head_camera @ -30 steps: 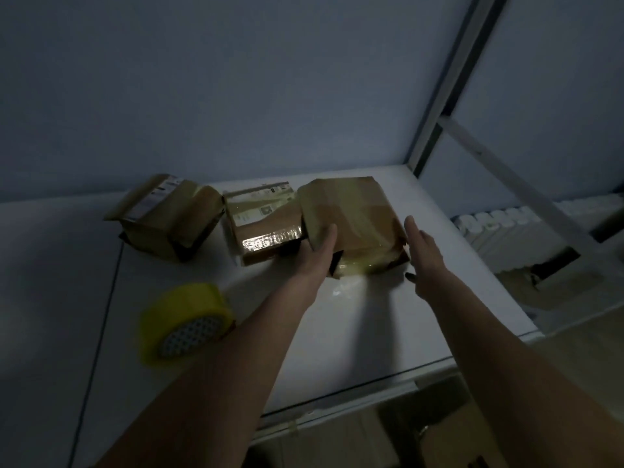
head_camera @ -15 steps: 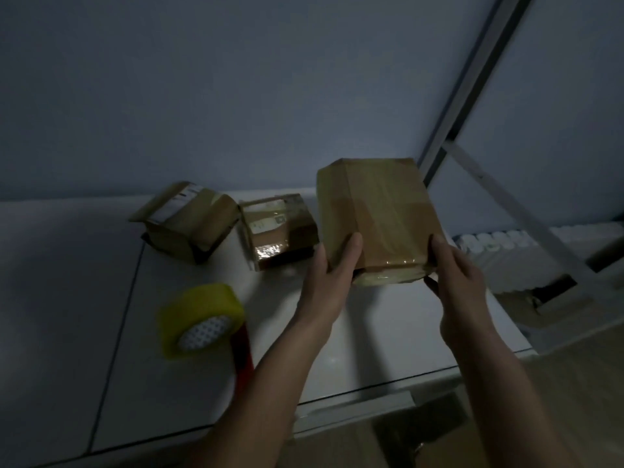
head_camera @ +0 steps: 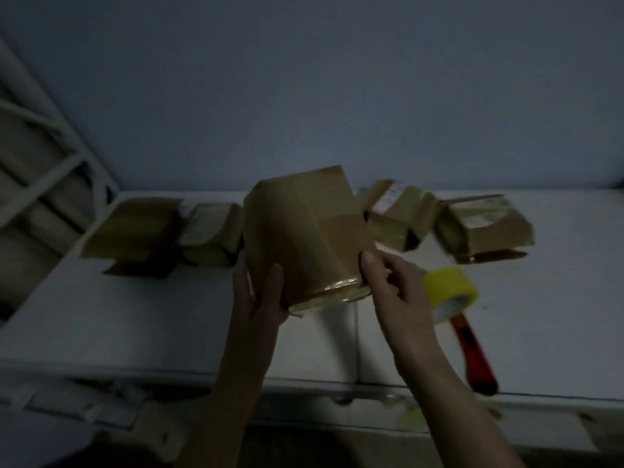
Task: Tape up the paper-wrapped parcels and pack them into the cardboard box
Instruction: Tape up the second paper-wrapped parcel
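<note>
Five parcels apparently [head_camera: 305, 231], one tape roll [head_camera: 450, 293]

Far parcels [head_camera: 398, 214] are blurred (labels unreadable); the held parcel [head_camera: 304, 231] hides one.

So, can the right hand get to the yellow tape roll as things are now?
Probably yes, but not at once. The tape roll lies on the table just right of the right hand, with nothing between them. However, that hand grips the lifted parcel together with the left hand.
</note>
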